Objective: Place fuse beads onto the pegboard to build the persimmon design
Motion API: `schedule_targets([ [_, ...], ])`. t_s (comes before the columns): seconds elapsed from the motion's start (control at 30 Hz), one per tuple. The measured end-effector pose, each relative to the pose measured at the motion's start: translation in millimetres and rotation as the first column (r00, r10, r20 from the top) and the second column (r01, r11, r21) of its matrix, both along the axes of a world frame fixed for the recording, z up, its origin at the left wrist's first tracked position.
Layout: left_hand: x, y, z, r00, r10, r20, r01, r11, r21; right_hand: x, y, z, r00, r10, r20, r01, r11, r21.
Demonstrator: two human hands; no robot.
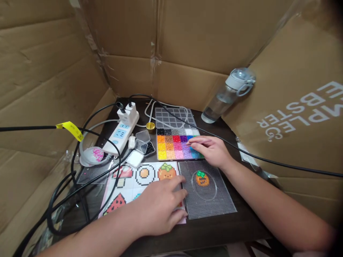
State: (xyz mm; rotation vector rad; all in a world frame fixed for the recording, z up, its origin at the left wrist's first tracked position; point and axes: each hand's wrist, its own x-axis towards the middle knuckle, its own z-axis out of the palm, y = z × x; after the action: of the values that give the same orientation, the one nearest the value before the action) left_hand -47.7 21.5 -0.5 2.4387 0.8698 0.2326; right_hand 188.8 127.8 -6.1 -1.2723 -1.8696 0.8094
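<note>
My right hand (214,150) pinches thin pinkish tweezers (197,142), their tips over the purple compartments of the bead box (174,159). Small beads sorted by colour fill that box. My left hand (163,205) rests on the pattern sheet (128,191), fingers apart and holding nothing. Pixel drawings of a mushroom, an egg, an orange fruit and a watermelon slice show on the sheet; my hand hides others. Right of it lies a clear pegboard (225,203). On the pegboard sits an orange bead figure (202,179) with a green top and dark beads, inside an oval outline.
A white power strip (119,137), small clear cases (135,158) and a dish of pink beads (97,155) stand at left. Black cables (80,182) loop there, one crossing above my right arm. A tilted water bottle (221,101) leans against the cardboard wall (193,75).
</note>
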Motion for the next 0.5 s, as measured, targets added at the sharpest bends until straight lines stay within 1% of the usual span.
schedule_targets([
  [0.03,0.1,0.2,-0.3,1.000,0.000,-0.003,0.000,1.000,-0.003,-7.2,5.0,0.9,1.000,0.020,0.023,-0.020,1.000,0.016],
  [0.1,0.1,0.1,-1.1,1.000,0.001,-0.002,-0.001,1.000,-0.014,-19.6,11.9,2.3,0.998,0.021,0.056,-0.024,0.999,0.043],
  [0.23,-0.5,-1.2,-2.4,1.000,0.010,0.001,-0.010,0.999,-0.030,-34.4,15.0,1.8,0.999,-0.011,0.030,0.011,1.000,0.022],
  [0.33,-0.5,-1.5,-2.3,1.000,0.011,-0.002,-0.011,0.999,-0.049,-37.9,12.4,-0.1,1.000,-0.014,0.019,0.014,1.000,0.012],
  [0.5,0.3,-1.3,-2.2,1.000,0.016,0.010,-0.016,0.998,-0.067,-36.9,9.4,-2.0,0.998,-0.059,0.018,0.057,0.996,0.061],
])
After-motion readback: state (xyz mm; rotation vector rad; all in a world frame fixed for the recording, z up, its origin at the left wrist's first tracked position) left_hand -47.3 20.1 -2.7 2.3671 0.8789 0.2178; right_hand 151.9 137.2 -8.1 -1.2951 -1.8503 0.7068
